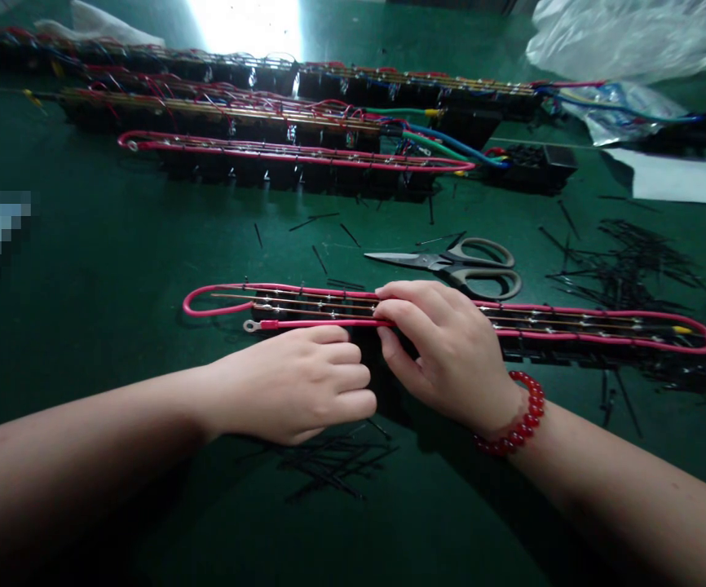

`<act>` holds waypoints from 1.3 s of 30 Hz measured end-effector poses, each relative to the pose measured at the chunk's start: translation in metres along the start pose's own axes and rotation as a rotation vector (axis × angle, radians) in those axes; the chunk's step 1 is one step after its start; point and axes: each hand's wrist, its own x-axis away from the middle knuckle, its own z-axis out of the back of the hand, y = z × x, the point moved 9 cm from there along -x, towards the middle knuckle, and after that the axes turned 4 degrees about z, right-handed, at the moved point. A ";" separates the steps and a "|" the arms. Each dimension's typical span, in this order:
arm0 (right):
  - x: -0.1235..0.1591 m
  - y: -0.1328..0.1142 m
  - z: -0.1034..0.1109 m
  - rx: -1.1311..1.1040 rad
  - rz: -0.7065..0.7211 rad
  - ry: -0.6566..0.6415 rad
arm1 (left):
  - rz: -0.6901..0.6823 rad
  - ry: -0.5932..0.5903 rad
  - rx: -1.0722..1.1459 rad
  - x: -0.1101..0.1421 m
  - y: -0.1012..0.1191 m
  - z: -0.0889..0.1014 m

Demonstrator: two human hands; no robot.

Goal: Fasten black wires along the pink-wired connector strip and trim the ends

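The left hand (322, 383) curls into a fist, contents hidden; just beside it, the right hand (444, 350) pinches the red cable (328, 324) along the black strip (515, 322) on the green bench (114, 236), scissors (442, 262) lying just beyond

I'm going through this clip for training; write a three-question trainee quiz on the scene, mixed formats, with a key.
1. The red beaded bracelet is worn on: a) the left wrist; b) the right wrist; c) both wrists.
2. True or false: the scissors lie on the far side of the nearest red cable from the person.
3. Fill in: near the left hand, that cable ends in a metal ____ terminal.

Key: 1. b; 2. true; 3. ring.
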 end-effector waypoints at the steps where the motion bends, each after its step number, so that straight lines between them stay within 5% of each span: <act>1: 0.000 0.000 0.000 -0.001 0.000 -0.001 | 0.004 0.002 -0.001 0.000 0.000 0.000; 39: 0.000 0.000 0.000 0.004 -0.011 -0.023 | 0.084 -0.010 0.085 0.000 -0.004 -0.001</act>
